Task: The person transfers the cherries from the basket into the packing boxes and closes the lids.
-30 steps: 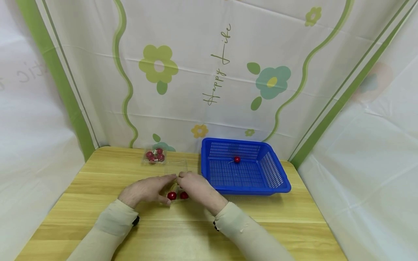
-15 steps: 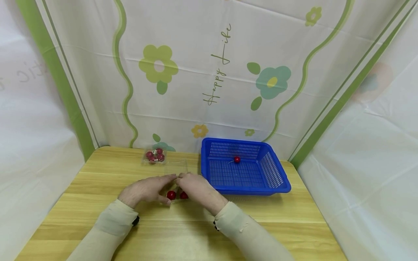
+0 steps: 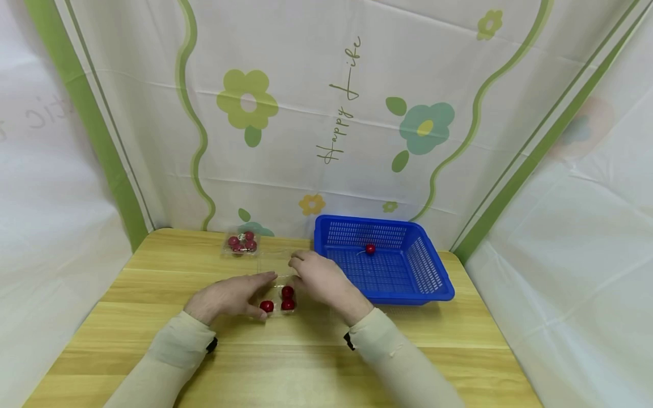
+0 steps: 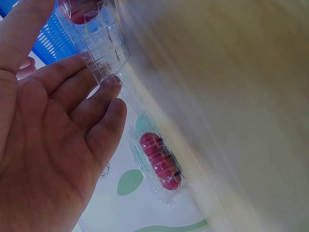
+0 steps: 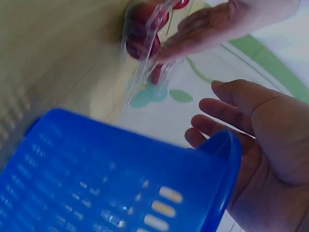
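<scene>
An opened clear plastic box lies on the table with its lid folded back. Three red cherries show inside it in the head view. My left hand steadies the box from its left side, with fairly straight fingers along the far edge and the thumb near the front corner. My right hand is just right of the box, near the basket's left wall. In the right wrist view its fingers are loosely bent and hold nothing. One cherry with a stem lies in the blue basket.
A second clear box with several cherries inside stands at the back left of the table. Printed curtains hang behind and on both sides. Bare wood lies in front of the hands.
My right hand has drawn back from the box, to the right and away from me, uncovering another cherry inside it. The left hand stays in place.
</scene>
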`<state>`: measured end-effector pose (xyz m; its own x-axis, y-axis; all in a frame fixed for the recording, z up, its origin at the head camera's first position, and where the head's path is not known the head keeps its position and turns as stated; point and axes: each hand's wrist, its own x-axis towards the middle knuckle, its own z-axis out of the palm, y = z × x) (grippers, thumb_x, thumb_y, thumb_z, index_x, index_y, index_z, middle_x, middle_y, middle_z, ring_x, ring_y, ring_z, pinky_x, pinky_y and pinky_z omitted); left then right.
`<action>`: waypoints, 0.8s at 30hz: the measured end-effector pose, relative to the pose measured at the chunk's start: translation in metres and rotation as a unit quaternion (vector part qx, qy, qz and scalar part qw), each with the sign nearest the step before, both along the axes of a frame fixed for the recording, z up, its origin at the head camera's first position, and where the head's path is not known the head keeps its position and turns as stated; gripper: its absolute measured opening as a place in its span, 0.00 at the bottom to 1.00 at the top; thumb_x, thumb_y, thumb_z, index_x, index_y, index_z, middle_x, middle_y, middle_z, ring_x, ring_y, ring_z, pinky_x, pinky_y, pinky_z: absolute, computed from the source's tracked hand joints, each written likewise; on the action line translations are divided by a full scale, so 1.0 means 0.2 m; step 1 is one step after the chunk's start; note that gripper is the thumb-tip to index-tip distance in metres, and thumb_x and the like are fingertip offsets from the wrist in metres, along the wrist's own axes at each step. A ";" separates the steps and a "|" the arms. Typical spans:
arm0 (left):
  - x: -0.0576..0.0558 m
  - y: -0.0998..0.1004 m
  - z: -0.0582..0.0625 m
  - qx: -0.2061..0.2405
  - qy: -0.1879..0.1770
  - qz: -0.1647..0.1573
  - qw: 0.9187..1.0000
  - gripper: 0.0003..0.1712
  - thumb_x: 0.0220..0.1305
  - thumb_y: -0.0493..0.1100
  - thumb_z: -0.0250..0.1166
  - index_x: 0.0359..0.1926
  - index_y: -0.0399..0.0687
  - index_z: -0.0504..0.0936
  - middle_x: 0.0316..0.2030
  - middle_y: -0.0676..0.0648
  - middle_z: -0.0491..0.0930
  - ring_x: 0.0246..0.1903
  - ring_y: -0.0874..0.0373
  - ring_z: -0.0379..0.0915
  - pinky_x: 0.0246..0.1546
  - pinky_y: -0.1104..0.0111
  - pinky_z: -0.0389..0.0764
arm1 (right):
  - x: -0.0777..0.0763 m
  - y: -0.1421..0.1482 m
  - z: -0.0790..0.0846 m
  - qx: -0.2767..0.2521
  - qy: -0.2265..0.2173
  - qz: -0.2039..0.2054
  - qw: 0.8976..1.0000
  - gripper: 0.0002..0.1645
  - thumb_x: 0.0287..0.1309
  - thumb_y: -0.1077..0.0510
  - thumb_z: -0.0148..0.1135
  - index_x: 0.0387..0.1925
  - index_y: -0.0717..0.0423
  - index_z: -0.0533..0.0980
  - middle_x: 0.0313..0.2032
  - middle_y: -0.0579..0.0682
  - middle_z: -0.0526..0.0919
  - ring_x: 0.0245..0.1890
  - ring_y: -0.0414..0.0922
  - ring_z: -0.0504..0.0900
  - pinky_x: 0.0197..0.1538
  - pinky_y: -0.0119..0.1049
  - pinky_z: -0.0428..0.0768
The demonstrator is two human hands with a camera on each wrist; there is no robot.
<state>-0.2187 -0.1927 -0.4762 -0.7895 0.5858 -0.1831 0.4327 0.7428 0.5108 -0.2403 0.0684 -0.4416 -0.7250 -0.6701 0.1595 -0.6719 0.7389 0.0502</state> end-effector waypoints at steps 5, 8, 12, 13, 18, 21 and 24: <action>0.00 0.00 0.00 -0.001 -0.003 0.005 1.000 0.61 0.70 0.54 0.87 0.90 0.34 0.65 0.87 0.30 0.72 0.86 0.28 0.69 0.88 0.34 0.72 | -0.04 0.07 0.02 -0.020 0.002 -0.013 1.000 0.24 0.82 0.51 0.77 0.71 0.55 0.87 0.74 0.54 0.89 0.75 0.53 0.88 0.74 0.46 0.92; 0.00 0.00 0.00 -0.003 -0.002 0.006 1.000 0.61 0.70 0.54 0.87 0.90 0.34 0.66 0.87 0.30 0.71 0.86 0.28 0.69 0.88 0.34 0.71 | -0.07 0.12 0.03 -0.040 0.000 -0.016 0.999 0.25 0.82 0.53 0.76 0.71 0.58 0.86 0.73 0.57 0.89 0.75 0.56 0.88 0.76 0.49 0.91; 0.01 0.01 0.01 -0.003 0.000 0.005 1.000 0.60 0.70 0.53 0.87 0.90 0.33 0.65 0.87 0.30 0.71 0.86 0.27 0.69 0.88 0.34 0.72 | -0.11 0.19 0.04 -0.065 -0.021 -0.031 0.997 0.25 0.84 0.55 0.74 0.73 0.61 0.85 0.74 0.60 0.88 0.77 0.59 0.87 0.80 0.53 0.88; 0.01 0.01 0.01 -0.003 0.000 0.005 1.000 0.60 0.70 0.53 0.87 0.90 0.33 0.66 0.87 0.30 0.71 0.86 0.27 0.69 0.88 0.34 0.72 | -0.12 0.20 0.04 -0.068 -0.026 -0.037 0.997 0.25 0.84 0.55 0.73 0.73 0.61 0.84 0.75 0.60 0.88 0.77 0.59 0.87 0.81 0.53 0.87; 0.01 0.01 0.01 -0.005 -0.001 0.007 1.000 0.61 0.70 0.54 0.87 0.90 0.34 0.66 0.88 0.31 0.71 0.87 0.27 0.69 0.88 0.34 0.72 | -0.18 0.29 0.03 -0.078 -0.044 -0.070 0.994 0.25 0.87 0.52 0.71 0.74 0.59 0.84 0.77 0.58 0.86 0.80 0.57 0.85 0.83 0.53 0.85; 0.01 0.01 0.01 -0.007 -0.001 0.008 1.000 0.61 0.70 0.54 0.87 0.91 0.35 0.65 0.88 0.31 0.70 0.87 0.28 0.68 0.88 0.34 0.72 | -0.22 0.34 0.01 -0.084 -0.044 -0.078 0.992 0.25 0.87 0.52 0.71 0.75 0.59 0.84 0.76 0.58 0.86 0.78 0.57 0.86 0.80 0.52 0.88; 0.01 0.01 0.01 -0.011 -0.001 0.009 1.000 0.61 0.70 0.55 0.87 0.91 0.35 0.65 0.88 0.31 0.70 0.87 0.28 0.68 0.88 0.33 0.72 | -0.25 0.38 -0.01 -0.088 -0.042 -0.086 0.991 0.26 0.87 0.52 0.71 0.75 0.59 0.84 0.75 0.57 0.87 0.75 0.56 0.88 0.77 0.52 0.90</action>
